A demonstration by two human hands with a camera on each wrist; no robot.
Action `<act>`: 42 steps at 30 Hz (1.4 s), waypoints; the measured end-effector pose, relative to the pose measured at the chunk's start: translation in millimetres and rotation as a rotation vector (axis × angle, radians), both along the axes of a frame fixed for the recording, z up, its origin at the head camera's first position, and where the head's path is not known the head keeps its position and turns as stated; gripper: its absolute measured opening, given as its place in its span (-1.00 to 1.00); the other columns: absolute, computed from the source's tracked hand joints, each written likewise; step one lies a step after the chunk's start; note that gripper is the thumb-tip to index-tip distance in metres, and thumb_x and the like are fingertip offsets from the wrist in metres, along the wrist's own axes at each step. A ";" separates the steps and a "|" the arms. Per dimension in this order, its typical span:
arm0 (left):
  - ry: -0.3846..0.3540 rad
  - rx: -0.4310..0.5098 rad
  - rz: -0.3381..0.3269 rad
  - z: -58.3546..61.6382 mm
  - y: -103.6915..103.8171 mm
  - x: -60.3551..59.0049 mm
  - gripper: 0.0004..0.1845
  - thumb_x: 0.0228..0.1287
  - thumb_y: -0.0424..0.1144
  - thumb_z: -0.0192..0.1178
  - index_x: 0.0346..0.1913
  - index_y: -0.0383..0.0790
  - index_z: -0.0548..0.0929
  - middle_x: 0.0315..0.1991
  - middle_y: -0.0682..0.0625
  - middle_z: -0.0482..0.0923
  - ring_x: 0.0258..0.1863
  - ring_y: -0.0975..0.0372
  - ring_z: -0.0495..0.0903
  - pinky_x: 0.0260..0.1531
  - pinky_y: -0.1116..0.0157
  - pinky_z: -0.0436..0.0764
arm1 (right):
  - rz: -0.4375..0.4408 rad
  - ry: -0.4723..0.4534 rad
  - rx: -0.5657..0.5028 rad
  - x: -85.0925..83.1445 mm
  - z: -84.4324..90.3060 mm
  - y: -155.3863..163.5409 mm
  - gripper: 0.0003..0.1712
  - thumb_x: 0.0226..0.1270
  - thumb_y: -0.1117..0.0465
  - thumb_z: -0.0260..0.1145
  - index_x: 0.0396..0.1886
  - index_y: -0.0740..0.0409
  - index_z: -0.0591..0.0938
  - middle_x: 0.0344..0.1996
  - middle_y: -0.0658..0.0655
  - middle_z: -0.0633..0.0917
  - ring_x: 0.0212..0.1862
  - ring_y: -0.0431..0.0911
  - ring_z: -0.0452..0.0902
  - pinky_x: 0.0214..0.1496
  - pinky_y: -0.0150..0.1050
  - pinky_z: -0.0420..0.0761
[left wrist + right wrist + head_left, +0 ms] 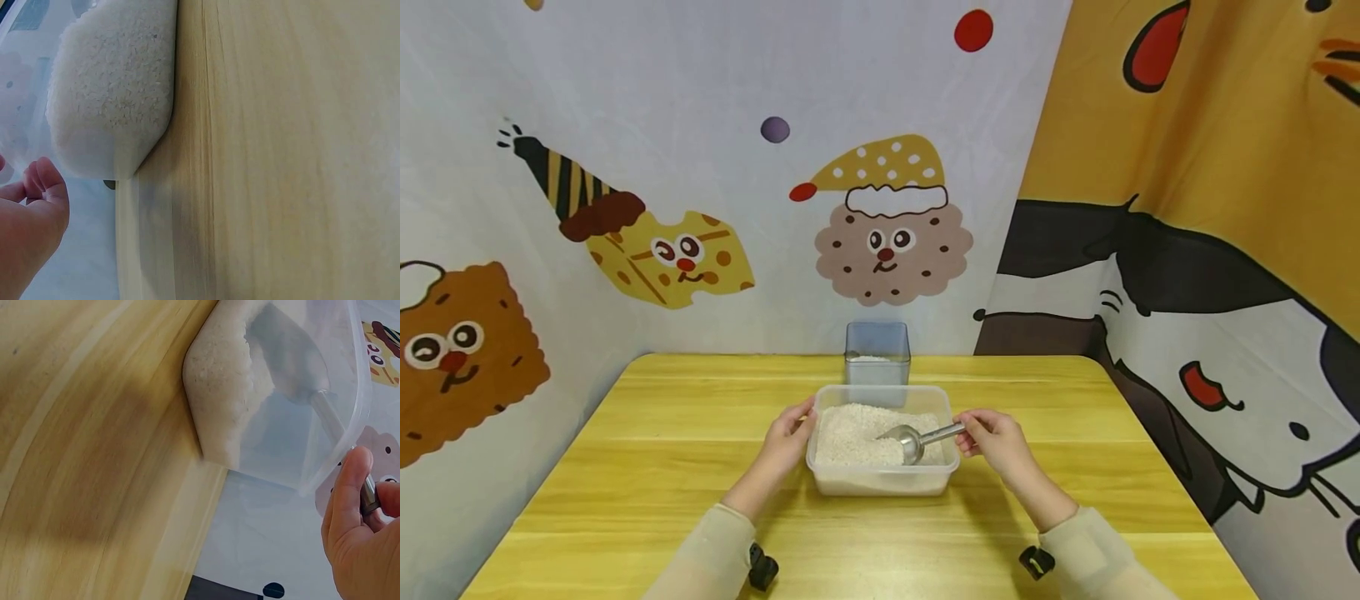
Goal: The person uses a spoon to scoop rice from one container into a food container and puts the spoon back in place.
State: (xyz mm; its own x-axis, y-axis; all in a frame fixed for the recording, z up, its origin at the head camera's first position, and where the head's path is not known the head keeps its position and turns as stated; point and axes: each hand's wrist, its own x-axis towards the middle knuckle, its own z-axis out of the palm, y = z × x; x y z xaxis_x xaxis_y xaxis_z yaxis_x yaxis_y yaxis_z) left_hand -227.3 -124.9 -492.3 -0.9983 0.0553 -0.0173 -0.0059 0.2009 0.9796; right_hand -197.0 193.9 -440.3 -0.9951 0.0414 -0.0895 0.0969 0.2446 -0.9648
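Observation:
A clear plastic tub (887, 482) holding white rice (857, 433) stands on the table. My left hand (790, 433) rests at the tub's left side, fingertips against its wall; in the left wrist view the fingers (47, 181) bend loosely beside the clear plastic. My right hand (996, 437) pinches the handle of a metal scoop (912, 444) between thumb and fingers, at the tub's right rim. The scoop's bowl lies in the rice, its handle slanting up over the rim. Through the tub wall in the right wrist view, the scoop (294, 362) shows blurred.
Behind the tub, near the table's far edge, stands a bluish clear square container (877, 337) with some white contents. The wooden table (700, 400) ends at a printed cartoon curtain (715, 158) at the back and sides.

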 end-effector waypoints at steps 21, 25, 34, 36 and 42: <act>-0.002 0.008 0.002 0.2 -1.4 1.5 -0.52 0.46 -0.18 -0.02 0.35 -0.30 0.33 0.13 -0.21 0.40 -0.12 0.28 0.41 -0.16 0.46 0.47 | -0.024 -0.050 -0.135 0.5 -5.3 2.6 -0.66 0.48 0.30 0.01 -0.04 0.54 0.53 -0.55 0.09 0.65 -0.50 -0.18 0.55 -0.40 -0.35 0.62; -0.004 0.014 -0.009 0.7 -0.7 1.1 -0.51 0.47 -0.18 -0.03 0.36 -0.31 0.31 0.17 -0.23 0.37 -0.06 0.23 0.41 -0.15 0.46 0.46 | -0.037 -0.077 -0.165 -0.1 -5.9 5.7 -0.64 0.49 0.28 -0.01 0.00 0.54 0.51 -0.53 0.10 0.66 -0.50 -0.19 0.56 -0.39 -0.35 0.62; -0.034 0.022 -0.021 24.3 2.1 9.3 -0.53 0.47 -0.27 -0.05 0.35 -0.40 0.29 0.16 -0.31 0.36 -0.10 0.26 0.40 -0.15 0.45 0.45 | -0.079 -0.114 -0.220 -1.2 -7.7 13.7 -0.61 0.52 0.25 -0.04 0.03 0.54 0.49 -0.54 0.03 0.65 -0.48 -0.22 0.57 -0.37 -0.38 0.63; -0.034 0.013 -0.022 33.3 3.7 14.2 -0.53 0.47 -0.28 -0.06 0.34 -0.41 0.29 0.16 -0.33 0.36 -0.11 0.27 0.40 -0.15 0.45 0.44 | -0.079 -0.121 -0.236 -1.3 -8.0 15.5 -0.60 0.52 0.25 -0.05 0.05 0.54 0.47 -0.54 0.02 0.64 -0.47 -0.23 0.56 -0.37 -0.40 0.62; -0.023 0.006 -0.023 32.3 3.5 15.9 -0.53 0.47 -0.26 -0.05 0.34 -0.41 0.29 0.13 -0.33 0.37 -0.15 0.27 0.39 -0.17 0.46 0.44 | -0.073 -0.133 -0.260 -1.5 -8.8 18.3 -0.59 0.53 0.24 -0.07 0.08 0.55 0.45 -0.54 0.00 0.64 -0.47 -0.25 0.55 -0.36 -0.42 0.61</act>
State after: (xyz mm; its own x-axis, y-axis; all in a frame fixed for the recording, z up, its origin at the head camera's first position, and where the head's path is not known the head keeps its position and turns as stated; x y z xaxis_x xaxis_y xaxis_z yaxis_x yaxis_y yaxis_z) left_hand -211.4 -121.4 -460.0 -0.9961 0.0788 -0.0398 -0.0237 0.1953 0.9805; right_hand -198.5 212.2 -449.1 -0.9692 0.0705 -0.2360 0.2350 -0.0216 -0.9717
